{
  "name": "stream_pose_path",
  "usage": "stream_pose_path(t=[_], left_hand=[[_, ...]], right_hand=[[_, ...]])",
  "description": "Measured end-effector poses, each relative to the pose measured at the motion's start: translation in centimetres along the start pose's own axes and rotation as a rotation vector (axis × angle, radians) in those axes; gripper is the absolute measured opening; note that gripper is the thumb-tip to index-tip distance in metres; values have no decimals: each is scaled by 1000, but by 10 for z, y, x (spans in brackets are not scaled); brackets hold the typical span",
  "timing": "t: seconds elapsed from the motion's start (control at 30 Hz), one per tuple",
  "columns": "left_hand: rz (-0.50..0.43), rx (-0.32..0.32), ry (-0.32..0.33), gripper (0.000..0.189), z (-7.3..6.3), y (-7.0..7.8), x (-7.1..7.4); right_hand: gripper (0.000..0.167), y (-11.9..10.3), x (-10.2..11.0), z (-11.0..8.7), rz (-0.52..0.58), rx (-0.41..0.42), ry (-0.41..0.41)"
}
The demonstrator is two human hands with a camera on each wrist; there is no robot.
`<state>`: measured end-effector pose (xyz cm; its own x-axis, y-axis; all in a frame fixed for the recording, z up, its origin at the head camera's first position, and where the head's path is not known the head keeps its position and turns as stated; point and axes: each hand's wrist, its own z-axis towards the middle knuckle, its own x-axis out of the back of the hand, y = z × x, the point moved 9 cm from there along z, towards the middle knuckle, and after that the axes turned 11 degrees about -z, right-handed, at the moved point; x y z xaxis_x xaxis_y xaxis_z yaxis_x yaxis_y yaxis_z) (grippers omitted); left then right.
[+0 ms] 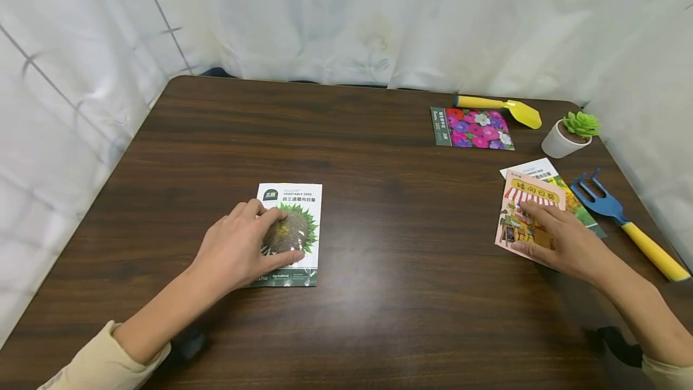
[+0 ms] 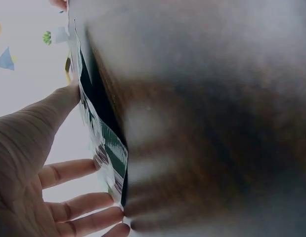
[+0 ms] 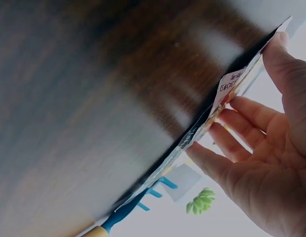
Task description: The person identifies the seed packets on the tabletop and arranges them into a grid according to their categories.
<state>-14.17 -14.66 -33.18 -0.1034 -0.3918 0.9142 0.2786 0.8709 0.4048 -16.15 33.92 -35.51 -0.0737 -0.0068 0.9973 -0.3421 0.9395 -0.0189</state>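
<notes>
A white sunflower seed packet (image 1: 308, 203) lies on the table under my left hand (image 1: 240, 245). The fingers and thumb of that hand are spread and touch its printed face, as the left wrist view also shows the left hand (image 2: 24, 158) against the packet (image 2: 110, 148). On the right, a pink seed packet (image 1: 514, 209) with a striped awning picture partly covers a second sunflower packet (image 1: 533, 167). My right hand (image 1: 568, 239) rests on the pink packet with its fingers spread. In the right wrist view, the right hand's (image 3: 271, 133) fingertips touch the packet (image 3: 229, 89).
A blue hand fork (image 1: 603, 203) with a yellow handle lies right of the packets. Farther back stand a potted succulent (image 1: 563, 140), a packet with colourful flowers (image 1: 473, 129) and a yellow trowel (image 1: 522, 114). White curtains (image 1: 325, 17) hang behind the brown table (image 1: 379, 318).
</notes>
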Motion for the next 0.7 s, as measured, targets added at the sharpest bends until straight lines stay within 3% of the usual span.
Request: stream_pose_path(t=[0.27,0.7], left_hand=[[-20,-4,14,72,-2,3,0],[-8,13,6,72,-4,3,-3]], right_hand=[[85,0,-2,0,-14,-18,-41],[83,0,-1,-1,-20,-6,-18]])
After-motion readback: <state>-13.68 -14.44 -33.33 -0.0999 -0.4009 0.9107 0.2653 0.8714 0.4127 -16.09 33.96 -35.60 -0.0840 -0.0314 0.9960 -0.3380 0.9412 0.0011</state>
